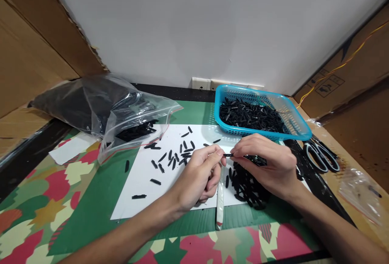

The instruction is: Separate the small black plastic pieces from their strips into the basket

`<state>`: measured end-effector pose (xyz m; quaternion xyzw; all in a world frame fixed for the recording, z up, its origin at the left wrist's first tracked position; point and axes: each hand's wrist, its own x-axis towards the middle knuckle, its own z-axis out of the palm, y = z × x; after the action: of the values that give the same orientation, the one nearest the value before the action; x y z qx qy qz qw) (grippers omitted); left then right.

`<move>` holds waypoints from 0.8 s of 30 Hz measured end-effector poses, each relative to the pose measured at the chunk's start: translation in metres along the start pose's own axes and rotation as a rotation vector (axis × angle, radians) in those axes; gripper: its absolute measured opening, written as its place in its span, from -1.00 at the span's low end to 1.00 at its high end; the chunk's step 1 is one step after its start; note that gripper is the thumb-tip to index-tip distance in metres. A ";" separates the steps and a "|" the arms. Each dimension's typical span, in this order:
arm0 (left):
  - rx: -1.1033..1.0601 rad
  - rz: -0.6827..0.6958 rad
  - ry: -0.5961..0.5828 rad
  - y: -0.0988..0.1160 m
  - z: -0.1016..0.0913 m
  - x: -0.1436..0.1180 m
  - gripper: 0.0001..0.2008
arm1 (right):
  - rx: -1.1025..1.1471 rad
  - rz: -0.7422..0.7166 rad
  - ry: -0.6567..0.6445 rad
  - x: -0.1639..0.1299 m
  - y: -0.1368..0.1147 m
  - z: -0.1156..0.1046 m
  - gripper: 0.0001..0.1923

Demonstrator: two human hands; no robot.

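My left hand and my right hand meet over a white sheet of paper, pinching one small black plastic piece between their fingertips. My left hand also keeps a white pen-like tool under its curled fingers. Under my right hand lies a pile of the same black pieces. Several loose black pieces are scattered across the paper to the left of my hands.
A blue plastic basket full of black pieces stands behind my right hand. A clear zip bag with black pieces lies at the back left. Scissors and a small clear bag lie at the right. Cardboard walls stand on both sides.
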<state>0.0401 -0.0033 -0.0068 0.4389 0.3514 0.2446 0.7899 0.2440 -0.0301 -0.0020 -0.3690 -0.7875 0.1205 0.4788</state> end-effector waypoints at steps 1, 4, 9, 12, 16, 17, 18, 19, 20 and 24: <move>-0.001 0.007 -0.014 0.000 0.000 0.000 -0.66 | 0.019 0.024 0.005 0.000 0.000 0.001 -0.83; -0.001 0.033 -0.033 0.000 -0.002 0.000 -0.64 | 0.064 0.077 0.009 -0.001 -0.001 0.002 -0.86; 0.006 0.057 -0.012 -0.001 -0.003 0.001 -0.61 | 0.096 0.215 -0.054 0.000 0.001 0.002 -0.86; 0.014 0.056 0.009 0.000 -0.002 0.001 -0.60 | 0.099 0.257 -0.062 0.001 0.001 0.003 -0.93; 0.036 0.051 0.037 0.000 -0.001 0.001 -0.60 | 0.081 0.245 -0.072 0.002 0.001 0.004 -0.93; 0.039 0.049 0.044 0.000 -0.002 0.002 -0.61 | 0.076 0.242 -0.075 0.003 0.000 0.004 -0.93; 0.040 0.047 0.051 0.000 -0.002 0.002 -0.61 | 0.072 0.240 -0.078 0.003 0.000 0.004 -0.93; 0.040 0.042 0.056 -0.001 -0.002 0.002 -0.62 | 0.068 0.240 -0.081 0.003 -0.001 0.004 -0.93; 0.036 0.036 0.059 -0.001 -0.002 0.003 -0.62 | 0.061 0.236 -0.081 0.003 -0.001 0.004 -0.93; -0.009 -0.003 0.068 0.001 -0.003 0.003 -0.67 | -0.002 0.153 -0.035 0.002 -0.001 0.004 -0.92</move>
<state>0.0400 0.0009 -0.0075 0.4263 0.3777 0.2601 0.7797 0.2401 -0.0286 -0.0019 -0.4264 -0.7654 0.1625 0.4539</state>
